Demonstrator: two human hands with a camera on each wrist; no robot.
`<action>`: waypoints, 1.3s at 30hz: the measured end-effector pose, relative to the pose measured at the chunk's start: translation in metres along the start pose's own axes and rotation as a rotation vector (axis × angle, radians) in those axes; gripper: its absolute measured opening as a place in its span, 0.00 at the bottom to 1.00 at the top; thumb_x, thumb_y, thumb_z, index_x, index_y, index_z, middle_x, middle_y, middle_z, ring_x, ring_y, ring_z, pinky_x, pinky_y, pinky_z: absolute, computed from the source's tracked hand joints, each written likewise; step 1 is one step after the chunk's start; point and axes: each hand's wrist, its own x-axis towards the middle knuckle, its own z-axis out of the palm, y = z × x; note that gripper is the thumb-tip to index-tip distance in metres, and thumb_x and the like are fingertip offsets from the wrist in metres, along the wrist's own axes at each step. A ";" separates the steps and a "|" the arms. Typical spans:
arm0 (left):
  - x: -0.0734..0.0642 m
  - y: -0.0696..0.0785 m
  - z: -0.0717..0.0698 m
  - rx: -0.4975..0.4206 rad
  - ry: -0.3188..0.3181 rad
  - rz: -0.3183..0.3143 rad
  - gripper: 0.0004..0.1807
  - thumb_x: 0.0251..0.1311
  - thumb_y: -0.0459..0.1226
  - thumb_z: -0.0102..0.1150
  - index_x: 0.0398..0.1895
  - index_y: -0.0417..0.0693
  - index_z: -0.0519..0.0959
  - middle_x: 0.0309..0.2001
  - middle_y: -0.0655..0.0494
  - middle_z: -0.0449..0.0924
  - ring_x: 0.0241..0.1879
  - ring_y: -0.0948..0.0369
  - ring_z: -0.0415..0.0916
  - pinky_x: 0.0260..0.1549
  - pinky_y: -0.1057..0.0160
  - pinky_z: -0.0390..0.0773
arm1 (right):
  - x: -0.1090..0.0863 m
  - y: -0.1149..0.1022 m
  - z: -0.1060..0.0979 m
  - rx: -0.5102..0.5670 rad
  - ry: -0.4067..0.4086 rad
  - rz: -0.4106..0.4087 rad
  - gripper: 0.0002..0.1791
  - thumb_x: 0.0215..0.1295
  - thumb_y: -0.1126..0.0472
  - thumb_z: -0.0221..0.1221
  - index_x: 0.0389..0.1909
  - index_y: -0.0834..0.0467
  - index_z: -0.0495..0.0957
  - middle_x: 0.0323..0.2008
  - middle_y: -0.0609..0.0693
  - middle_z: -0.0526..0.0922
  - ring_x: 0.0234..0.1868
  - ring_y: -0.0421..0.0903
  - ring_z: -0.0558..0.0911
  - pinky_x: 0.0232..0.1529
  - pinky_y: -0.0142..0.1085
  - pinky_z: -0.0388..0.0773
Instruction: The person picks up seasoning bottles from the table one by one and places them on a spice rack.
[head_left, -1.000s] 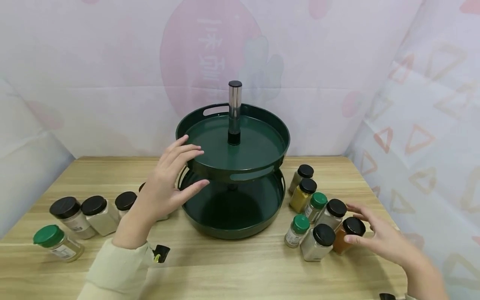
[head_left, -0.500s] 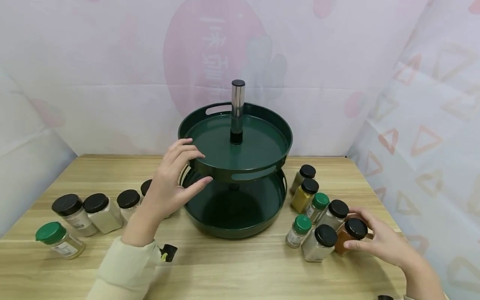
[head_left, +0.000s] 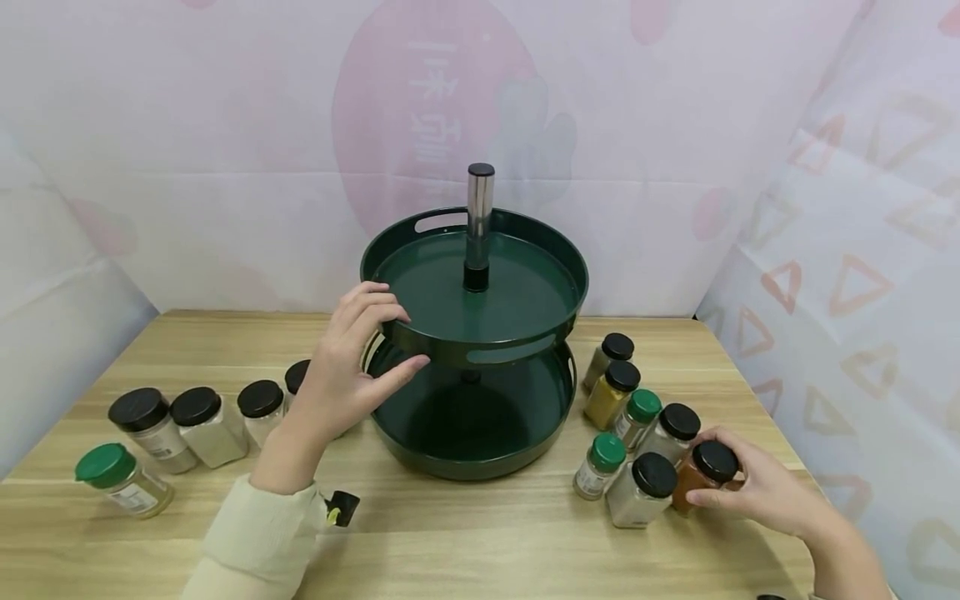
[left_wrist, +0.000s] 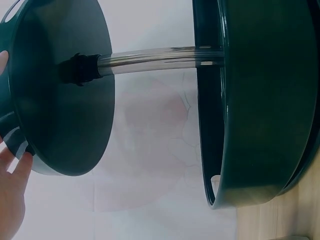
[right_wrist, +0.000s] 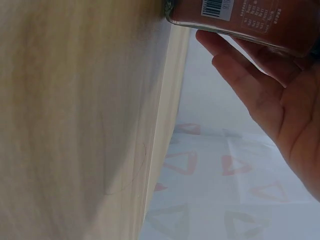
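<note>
A dark green two-tier tray (head_left: 480, 475) with a metal centre post stands mid-table. At the left of its upper tier, my left hand (head_left: 337, 367) holds the rim, fingers over the edge and thumb low on the outside; the left wrist view shows the thumb (left_wrist: 22, 165) against the tier's underside. On the right, my right hand (head_left: 772, 487) grips a spice jar (head_left: 693, 482) of reddish-orange powder with a black lid, thumb in front and fingers behind. That jar (right_wrist: 240, 17) is upright on the table; the thumb is out of sight in the right wrist view.
Beside the held jar stand several other spice jars, among them a white-powder jar (head_left: 633, 500), a yellow one (head_left: 606, 404) and a small green-lidded one (head_left: 590, 479). More jars, including a green-lidded shaker (head_left: 138, 492), stand at the left. Fabric walls (head_left: 247, 167) enclose the wooden table (head_left: 465, 550).
My right hand has closed in around the orange jar, its thumb nearing the glass. My left hand has come down slightly onto the upper tier's rim. The camera view has shifted a little.
</note>
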 end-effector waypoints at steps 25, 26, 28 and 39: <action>-0.002 -0.001 0.003 0.014 0.011 -0.008 0.31 0.63 0.60 0.58 0.44 0.39 0.77 0.49 0.43 0.77 0.64 0.45 0.65 0.72 0.56 0.61 | 0.000 0.009 0.000 0.078 -0.019 -0.103 0.23 0.54 0.69 0.71 0.51 0.56 0.76 0.43 0.44 0.84 0.45 0.28 0.79 0.40 0.22 0.78; -0.002 -0.001 0.003 0.012 0.011 -0.007 0.31 0.63 0.60 0.58 0.44 0.39 0.77 0.49 0.43 0.77 0.64 0.45 0.65 0.72 0.56 0.61 | -0.001 0.010 0.000 0.085 -0.020 -0.102 0.23 0.54 0.70 0.71 0.51 0.57 0.76 0.43 0.44 0.84 0.45 0.28 0.79 0.40 0.23 0.79; -0.002 -0.001 0.004 0.006 0.012 -0.006 0.31 0.63 0.60 0.58 0.44 0.39 0.77 0.49 0.43 0.76 0.64 0.45 0.65 0.72 0.57 0.61 | -0.001 0.010 -0.001 0.104 -0.027 -0.099 0.23 0.55 0.70 0.70 0.51 0.58 0.76 0.43 0.44 0.84 0.45 0.29 0.79 0.39 0.24 0.80; -0.003 -0.001 0.004 0.011 0.013 -0.008 0.31 0.63 0.60 0.58 0.44 0.38 0.76 0.49 0.43 0.76 0.64 0.45 0.65 0.72 0.57 0.61 | 0.002 0.006 -0.012 0.106 0.013 -0.110 0.24 0.53 0.73 0.70 0.51 0.61 0.76 0.42 0.38 0.82 0.39 0.29 0.79 0.32 0.26 0.80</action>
